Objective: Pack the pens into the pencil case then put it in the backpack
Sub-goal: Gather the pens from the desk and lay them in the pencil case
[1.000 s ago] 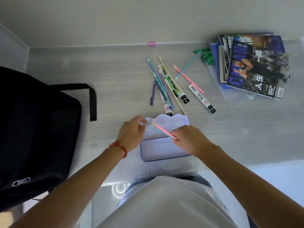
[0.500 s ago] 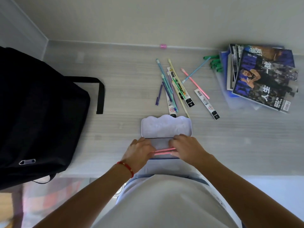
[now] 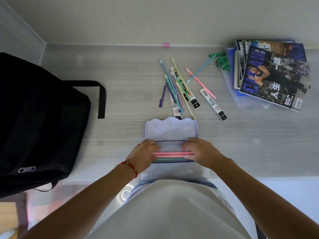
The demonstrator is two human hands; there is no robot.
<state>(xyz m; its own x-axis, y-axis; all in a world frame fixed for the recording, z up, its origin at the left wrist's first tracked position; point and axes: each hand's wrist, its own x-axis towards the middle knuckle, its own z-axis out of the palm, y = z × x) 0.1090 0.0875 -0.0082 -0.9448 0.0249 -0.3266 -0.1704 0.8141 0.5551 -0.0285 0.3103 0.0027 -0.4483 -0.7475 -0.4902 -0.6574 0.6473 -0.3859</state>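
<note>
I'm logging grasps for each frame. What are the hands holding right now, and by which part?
Both hands hold the pink pen by its ends, left hand and right hand, level over the open pencil case.

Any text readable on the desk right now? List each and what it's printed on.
"人生": top magazine, large white characters, seen rotated.
"360": red round mark on the refill packet above the pencil case; uncertain.
Magazine masthead and barcode digits: too distorted or small to read.
Other refill packets: barcodes and small print, unreadable.
Backpack: none.
</note>
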